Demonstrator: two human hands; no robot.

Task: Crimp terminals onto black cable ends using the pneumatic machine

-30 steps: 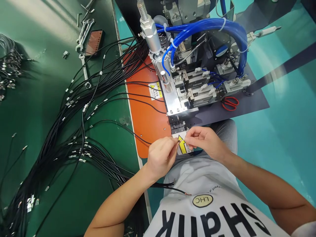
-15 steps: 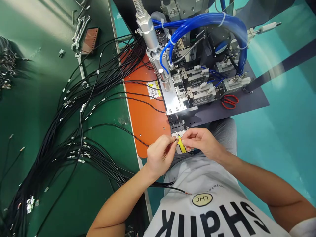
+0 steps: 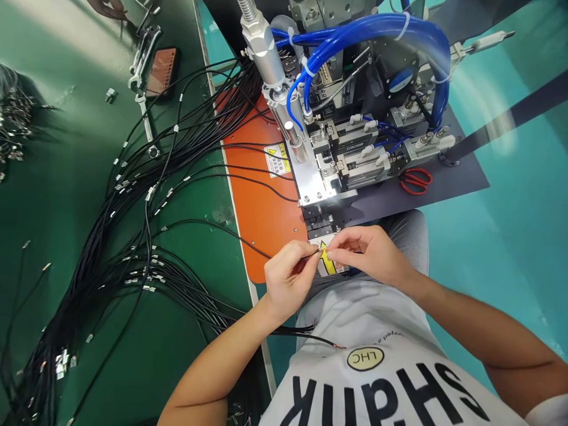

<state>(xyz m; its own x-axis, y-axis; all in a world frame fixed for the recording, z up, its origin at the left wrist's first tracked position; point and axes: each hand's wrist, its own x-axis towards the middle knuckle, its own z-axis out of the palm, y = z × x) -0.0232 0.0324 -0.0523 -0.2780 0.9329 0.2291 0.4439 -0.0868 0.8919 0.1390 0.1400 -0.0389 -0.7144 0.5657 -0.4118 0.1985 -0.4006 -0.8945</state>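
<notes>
My left hand [image 3: 287, 278] is closed in a pinch on a black cable [image 3: 222, 226], which runs in from the left over the orange plate [image 3: 275, 231]. The cable's stripped end shows at the fingertips. From the right, my right hand [image 3: 370, 251] meets it with thumb and index finger pinched at the thin wires there. Those wires are too small to make out clearly. Just beneath both hands is a white label with a yellow arrow [image 3: 327, 262], at the near end of the machine [image 3: 310, 177].
A bundle of black cables [image 3: 177, 293] with white tips crosses the green table [image 3: 146, 355]; its near ends reach my lap. Wrenches [image 3: 144, 106] and a phone [image 3: 163, 72] lie at the back left. Red-handled scissors [image 3: 416, 181] sit right of the machine. Another person's hand [image 3: 106, 7] shows at top left.
Both hands stay at the cable end, with only slight finger movement. Another person's hand has come into view at the top left. The view has shifted a little.
</notes>
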